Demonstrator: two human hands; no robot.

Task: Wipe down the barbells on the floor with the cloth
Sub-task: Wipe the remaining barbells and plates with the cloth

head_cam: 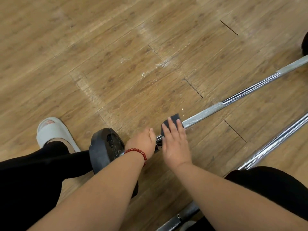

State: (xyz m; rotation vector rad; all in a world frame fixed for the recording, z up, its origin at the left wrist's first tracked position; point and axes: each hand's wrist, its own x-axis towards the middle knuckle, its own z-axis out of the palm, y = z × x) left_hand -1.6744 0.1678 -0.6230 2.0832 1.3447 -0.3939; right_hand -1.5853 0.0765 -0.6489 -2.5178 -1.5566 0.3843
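My right hand (175, 140) lies over the cloth (173, 124), fingers (170, 121) laid out fairly straight along its top and pressing it down onto the barbell (205, 112). The thumb is out of sight, so I cannot tell whether it closes underneath. The dark cloth is folded over the shaft where the rough knurled grip begins. I judge it sits there because knurling traps grime and needs firm contact from above.

My left hand (141, 144) is just beside it, curled round the bar close to the collar, thumb on top. That grip looks like an anchor: a round bar on a plate would roll or slide under a wiping stroke, so one hand pins it while the other rubs. A red bead bracelet (136, 151) sits on that wrist.

Just past the left hand stands the black weight plate (103, 147), resting on the wooden floor (116, 47) and lifting the near end of the shaft so the cloth can reach round it. From the cloth the shaft runs up and right, knurled, then polished, toward the frame's edge.

A second bar (275, 142) lies near on the right, apart from this one. Part of another shows below my arms. My slippered foot (51, 132) is planted left of the plate.
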